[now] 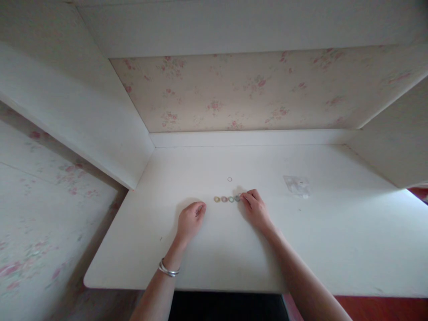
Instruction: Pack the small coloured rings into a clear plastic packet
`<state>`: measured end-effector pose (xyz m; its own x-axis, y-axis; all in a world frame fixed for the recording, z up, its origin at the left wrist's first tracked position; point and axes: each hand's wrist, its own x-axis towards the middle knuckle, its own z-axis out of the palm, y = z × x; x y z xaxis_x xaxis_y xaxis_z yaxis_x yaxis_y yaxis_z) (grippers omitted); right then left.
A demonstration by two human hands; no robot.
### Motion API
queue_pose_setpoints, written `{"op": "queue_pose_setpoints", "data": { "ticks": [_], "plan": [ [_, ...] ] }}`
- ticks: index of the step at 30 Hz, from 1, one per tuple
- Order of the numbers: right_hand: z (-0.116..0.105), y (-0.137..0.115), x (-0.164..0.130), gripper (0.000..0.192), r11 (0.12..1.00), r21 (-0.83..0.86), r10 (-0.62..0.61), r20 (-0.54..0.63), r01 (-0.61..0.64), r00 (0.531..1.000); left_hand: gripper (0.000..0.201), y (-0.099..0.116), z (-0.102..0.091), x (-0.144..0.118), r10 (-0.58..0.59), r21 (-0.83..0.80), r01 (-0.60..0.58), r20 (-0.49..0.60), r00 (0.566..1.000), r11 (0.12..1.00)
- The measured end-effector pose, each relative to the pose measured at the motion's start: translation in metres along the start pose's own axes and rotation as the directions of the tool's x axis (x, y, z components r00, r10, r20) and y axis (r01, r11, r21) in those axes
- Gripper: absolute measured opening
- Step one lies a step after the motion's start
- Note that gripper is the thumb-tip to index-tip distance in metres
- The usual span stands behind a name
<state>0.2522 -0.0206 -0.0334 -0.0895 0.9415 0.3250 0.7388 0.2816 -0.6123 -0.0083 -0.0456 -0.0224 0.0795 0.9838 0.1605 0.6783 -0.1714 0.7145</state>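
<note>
A short row of small rings lies on the white desk (214, 249): a yellow ring (217, 199), a pink ring (224, 199), a pale green ring (231, 199) and a blue-grey ring (237, 198). At the row's right end, my right hand (257, 209) pinches what looks like a pale ring beside the blue-grey one. My left hand (191, 218) rests to the left of the yellow ring, its fingers curled closed; whatever is inside them is hidden. A thin ring (229, 179) lies alone behind the row.
A clear plastic bag (297, 186) lies on the desk to the right. White panels enclose the desk at left and right, with floral wallpaper (234, 93) at the back and a white shelf (234, 26) above. Tiny dark specks dot the surface. A silver bangle (169, 269) circles my left wrist.
</note>
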Motion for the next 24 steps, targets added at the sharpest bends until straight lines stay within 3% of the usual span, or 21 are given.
{"op": "queue_pose_setpoints", "data": {
  "ticks": [13, 20, 24],
  "plan": [
    [0.0, -0.004, 0.002, 0.028, 0.984, -0.17, -0.032, 0.132, 0.054, 0.991, 0.024, 0.003, -0.001, 0.001, -0.004, 0.002, 0.004, -0.003, 1.0, 1.0],
    [0.0, -0.005, 0.001, 0.03, 0.982, -0.185, -0.021, 0.129, 0.045, 0.991, 0.033, 0.005, -0.007, 0.005, -0.15, -0.109, 0.147, -0.015, 0.989, 0.983],
    [-0.001, -0.007, 0.0, 0.031, 0.975, -0.211, -0.043, 0.125, 0.069, 0.991, 0.036, 0.012, -0.016, 0.017, -0.161, -0.13, 0.156, -0.029, 0.987, 0.979]
  ]
}}
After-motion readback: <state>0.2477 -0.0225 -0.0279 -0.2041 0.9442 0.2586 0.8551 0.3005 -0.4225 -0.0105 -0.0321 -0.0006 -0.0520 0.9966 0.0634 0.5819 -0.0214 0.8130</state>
